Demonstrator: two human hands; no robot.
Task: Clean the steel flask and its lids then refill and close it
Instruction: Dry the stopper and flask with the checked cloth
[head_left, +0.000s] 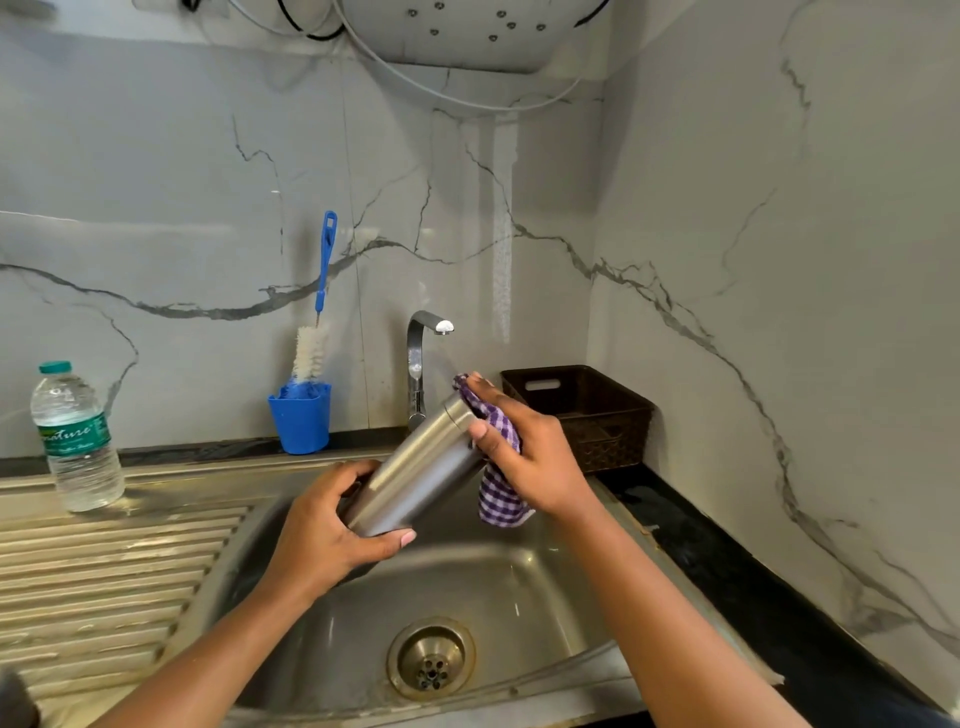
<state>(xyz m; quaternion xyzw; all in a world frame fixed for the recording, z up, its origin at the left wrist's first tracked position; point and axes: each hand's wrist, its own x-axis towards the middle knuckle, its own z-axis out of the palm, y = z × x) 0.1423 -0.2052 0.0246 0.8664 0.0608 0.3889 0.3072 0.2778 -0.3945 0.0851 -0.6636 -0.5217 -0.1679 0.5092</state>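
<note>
Flask (415, 467) slants over the sink (519, 597), base low-left inside the left grip (322, 530), which clasps it; right grip (524, 447) pinches a cloth (498, 493) against its upper-right top.

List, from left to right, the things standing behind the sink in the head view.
The water bottle → blue cup holding the bottle brush → tap → brown basket.

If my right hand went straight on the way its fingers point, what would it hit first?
Probably the curved steel tap; the right hand, gripping a purple checked cloth on the steel flask, points up-left toward it. Depth is unclear.
</note>
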